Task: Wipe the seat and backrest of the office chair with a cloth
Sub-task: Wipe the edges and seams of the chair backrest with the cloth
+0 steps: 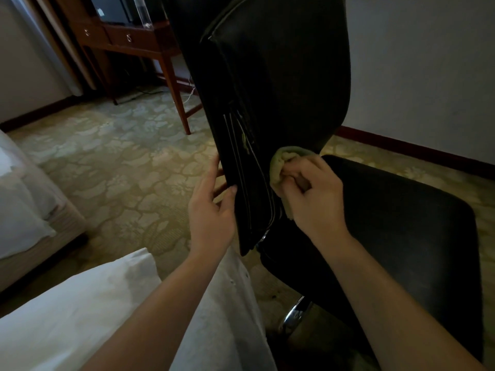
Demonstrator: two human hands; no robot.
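A black leather office chair stands in front of me, its tall backrest [281, 76] rising up the middle and its seat [401, 223] at the lower right. My right hand [313, 194] is closed around a bunched yellow-green cloth [278, 162], pressed against the lower front of the backrest just above the seat. My left hand [211, 210] grips the backrest's left side edge, thumb on the front and fingers behind it. Light stitching lines run down that edge.
A dark wooden desk [139, 41] with a clear bottle [142, 9] stands at the back left. White bedding [21, 204] lies at the left and a white fabric [80, 311] in the foreground. Patterned carpet [120, 162] covers the floor. The chair's chrome base [294, 314] shows below.
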